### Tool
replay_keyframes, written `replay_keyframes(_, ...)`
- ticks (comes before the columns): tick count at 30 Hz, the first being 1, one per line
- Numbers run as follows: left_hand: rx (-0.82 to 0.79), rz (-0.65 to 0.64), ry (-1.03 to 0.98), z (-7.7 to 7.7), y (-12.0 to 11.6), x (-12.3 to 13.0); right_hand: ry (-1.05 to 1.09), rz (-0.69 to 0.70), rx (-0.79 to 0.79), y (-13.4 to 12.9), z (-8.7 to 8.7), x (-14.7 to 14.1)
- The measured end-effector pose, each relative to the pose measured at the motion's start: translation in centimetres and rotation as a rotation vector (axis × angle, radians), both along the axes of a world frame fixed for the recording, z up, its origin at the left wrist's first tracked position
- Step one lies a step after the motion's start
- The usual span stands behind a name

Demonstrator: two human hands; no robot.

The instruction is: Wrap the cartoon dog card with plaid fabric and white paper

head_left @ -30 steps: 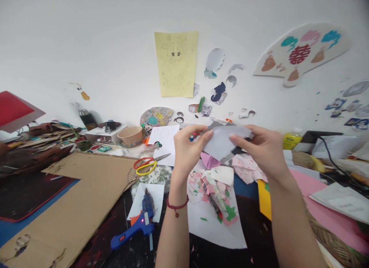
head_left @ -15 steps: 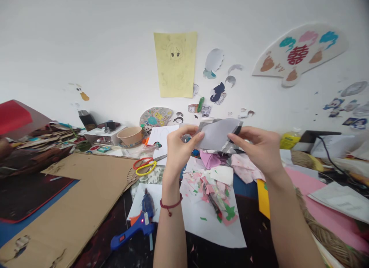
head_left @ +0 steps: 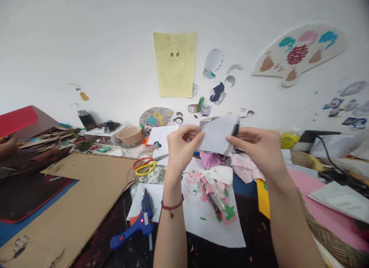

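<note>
Paper (head_left: 216, 135), pale with dark edging, fills the grip of both hands (head_left: 181, 148) (head_left: 258, 146).

Rear face of the flat white paper piece with grey and black edges (head_left: 216, 136) was out of view; it hid some fingertips of the left hand (head_left: 182, 146) and right hand (head_left: 257, 146). Bare forearms (head_left: 172, 239) ran off the bottom edge. Blade tip of the red-and-yellow-handled metal scissors (head_left: 147, 166) was lost behind the left hand. Left edge cut off another person's hand (head_left: 8, 148) and the red-and-white folded sheet (head_left: 19, 121). Brown flat cardboard (head_left: 83, 195) was cropped bottom-left. White label on the blue plastic glue gun (head_left: 131, 234): too small to read.
</note>
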State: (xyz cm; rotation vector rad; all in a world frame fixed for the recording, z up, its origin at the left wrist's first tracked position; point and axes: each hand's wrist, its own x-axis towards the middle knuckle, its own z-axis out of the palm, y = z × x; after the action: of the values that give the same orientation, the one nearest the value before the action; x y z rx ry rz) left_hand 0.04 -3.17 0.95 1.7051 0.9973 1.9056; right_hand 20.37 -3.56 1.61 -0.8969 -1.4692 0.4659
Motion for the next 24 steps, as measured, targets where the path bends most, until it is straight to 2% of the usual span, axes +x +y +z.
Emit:
replay_keyframes(5, -0.017, -0.028, 0.050, -0.1, 0.1, -0.2, -0.024, -0.045, 0.031, 0.2, -0.1, 0.3)
replay_keyframes(10, 0.039, -0.038, 0.149, 0.0, -0.3, -0.9, -0.202, -0.103, 0.172, 0.3, -0.2, 1.1)
replay_keyframes(14, 0.218, 0.034, 0.239, 0.5, -1.1, -1.2, -0.360, -0.242, 0.448, 0.1, -0.2, 1.6)
replay_keyframes(19, 0.481, 0.064, 0.342, 0.9, -1.7, -1.3, -0.478, -0.284, 0.781, -0.3, -0.5, 2.0)
replay_keyframes(24, 0.709, 0.174, 0.398, 1.3, -1.8, -1.0, -0.551, -0.420, 1.075, -0.7, -0.8, 2.3)
